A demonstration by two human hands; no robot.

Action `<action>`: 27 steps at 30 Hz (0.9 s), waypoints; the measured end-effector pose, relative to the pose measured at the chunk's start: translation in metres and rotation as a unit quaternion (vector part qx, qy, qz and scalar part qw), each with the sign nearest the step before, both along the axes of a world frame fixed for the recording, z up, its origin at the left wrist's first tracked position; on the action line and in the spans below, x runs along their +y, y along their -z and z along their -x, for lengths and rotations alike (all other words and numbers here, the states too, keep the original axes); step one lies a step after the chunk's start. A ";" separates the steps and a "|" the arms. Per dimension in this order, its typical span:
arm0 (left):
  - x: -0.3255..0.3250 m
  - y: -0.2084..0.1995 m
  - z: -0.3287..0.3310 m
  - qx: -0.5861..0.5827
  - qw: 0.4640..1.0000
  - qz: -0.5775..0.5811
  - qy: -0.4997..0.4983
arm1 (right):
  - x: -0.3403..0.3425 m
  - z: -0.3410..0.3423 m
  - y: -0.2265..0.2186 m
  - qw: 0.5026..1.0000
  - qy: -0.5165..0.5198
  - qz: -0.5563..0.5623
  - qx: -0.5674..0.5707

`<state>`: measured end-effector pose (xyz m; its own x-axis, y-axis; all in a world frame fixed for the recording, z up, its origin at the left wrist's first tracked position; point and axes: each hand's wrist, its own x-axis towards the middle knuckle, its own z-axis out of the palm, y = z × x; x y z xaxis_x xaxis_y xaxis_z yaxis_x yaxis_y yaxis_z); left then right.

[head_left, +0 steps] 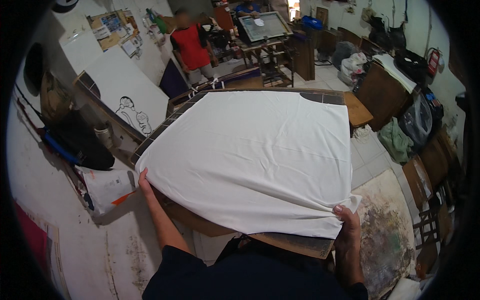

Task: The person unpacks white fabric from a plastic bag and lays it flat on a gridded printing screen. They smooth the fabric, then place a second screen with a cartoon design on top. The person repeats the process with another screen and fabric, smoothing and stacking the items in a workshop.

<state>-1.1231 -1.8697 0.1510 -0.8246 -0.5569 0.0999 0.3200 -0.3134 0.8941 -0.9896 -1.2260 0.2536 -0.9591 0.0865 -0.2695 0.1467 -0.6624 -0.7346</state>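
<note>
A large piece of white fabric (250,145) covers most of a dark board (327,97) in front of me, with soft wrinkles and folds running toward its lower right corner. My right hand (348,222) grips the fabric's near right edge, thumb on top and the cloth bunched beneath it. At the near left edge, my left hand (144,181) holds the fabric's rim, its fingers partly hidden under the cloth. Dark board shows along the far left edge, at the far right corner and under the near edge.
A person in a red top (192,47) stands at the far left; another sits behind a tilted framed screen (264,26). A wooden stool (357,110) adjoins the board's right side. Plastic bags (397,140) and brown panels line the right wall. A white package (107,189) hangs at left.
</note>
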 end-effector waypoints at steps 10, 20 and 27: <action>-0.024 -0.025 -0.012 -0.021 0.997 -0.057 -0.049 | -0.050 0.044 0.008 0.999 0.035 -0.021 -0.032; 0.043 -0.007 -0.012 -0.074 0.983 -0.165 -0.037 | 0.009 0.042 0.053 0.980 0.137 -0.145 -0.001; 0.173 0.032 0.034 -0.116 0.956 -0.229 0.141 | 0.070 -0.037 0.059 0.731 0.359 -0.569 0.109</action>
